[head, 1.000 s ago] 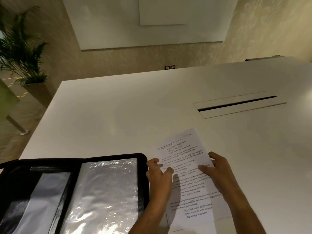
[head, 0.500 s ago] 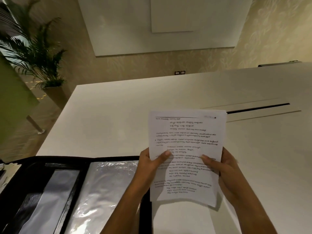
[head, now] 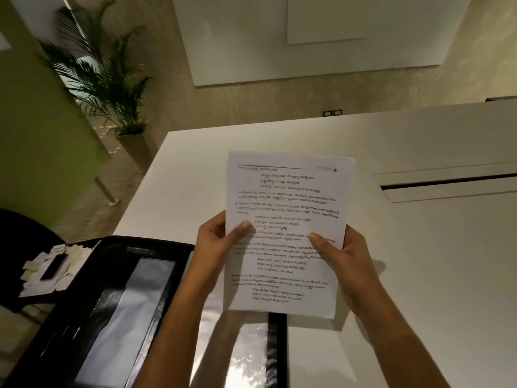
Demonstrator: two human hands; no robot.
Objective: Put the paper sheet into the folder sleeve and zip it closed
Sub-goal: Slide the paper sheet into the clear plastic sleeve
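I hold a printed paper sheet (head: 288,208) upright in the air above the white table (head: 419,275). My left hand (head: 215,239) grips its left edge and my right hand (head: 341,253) grips its right edge, thumbs on the printed face. The black zip folder (head: 112,298) lies open on the table at the lower left. Its clear plastic sleeve (head: 237,354) shows below the sheet, partly hidden by my left forearm.
A long cable slot (head: 447,184) is cut into the table at the right. A dark chair at the far left carries a pile of paper scraps and a dark phone (head: 54,266). A potted palm (head: 112,88) stands beyond the table's far left corner.
The sheet lay on the table a second ago; both hands have lifted it upright. It now sits further left, over the folder's right edge, and the camera view has shifted right.
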